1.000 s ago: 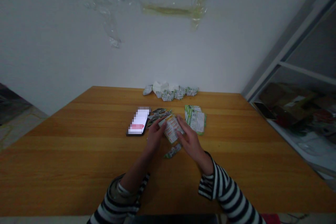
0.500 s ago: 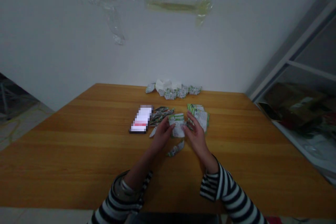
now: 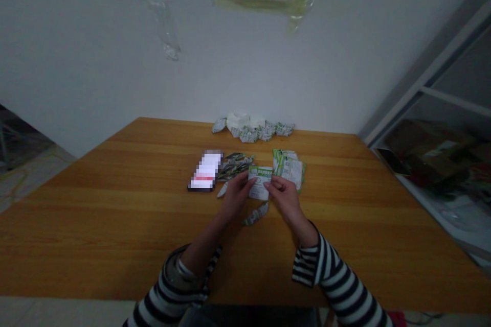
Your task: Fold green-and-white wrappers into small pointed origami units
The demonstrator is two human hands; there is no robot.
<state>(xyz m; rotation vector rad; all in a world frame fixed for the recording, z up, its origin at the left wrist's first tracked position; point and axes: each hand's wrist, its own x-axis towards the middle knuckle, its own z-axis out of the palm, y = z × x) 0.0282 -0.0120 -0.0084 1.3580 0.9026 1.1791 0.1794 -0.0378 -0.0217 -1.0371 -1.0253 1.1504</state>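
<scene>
While your left hand (image 3: 238, 196) and right hand (image 3: 286, 201) pinch the green-and-white wrapper (image 3: 260, 183) by its edges, you look mid-sort; next call: lay it on the right stack (image 3: 292, 168).

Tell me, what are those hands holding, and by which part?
A green-and-white printed packet, pinched at its side edges by the left hand and right hand.

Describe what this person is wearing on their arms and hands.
The left sleeve and right sleeve are long, with black and white stripes running around the arm. A greyish inner layer shows at the left cuff. The left hand and right hand are bare, without gloves.
</scene>
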